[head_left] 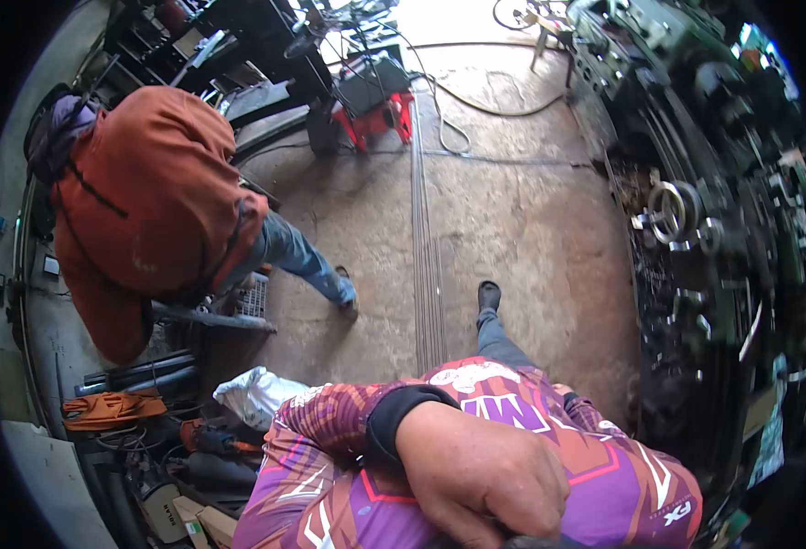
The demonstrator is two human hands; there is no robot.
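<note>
My left hand [485, 471] is raised in front of my chest, close to the lower edge, with a dark cuff [401, 423] at its wrist. Its fingers curl inward into a closed grip. Whatever they hold, if anything, is hidden; a dark edge shows just below the knuckles. Around the hand lies my patterned purple and maroon shirt [604, 467]. On the right side my sleeve [595, 416] bends away beyond the shirt front, and the right hand is out of sight. One of my feet, in a dark shoe [489, 295], rests on the concrete floor [540, 220].
A person in a rust-coloured jacket [156, 183] bends over at the left. Green machinery [696, 183] lines the right side. A red stand [375, 119] and a hose [503, 112] lie ahead. A white sack [256, 395], orange cloth [114, 409] and pipes [151, 371] sit at lower left.
</note>
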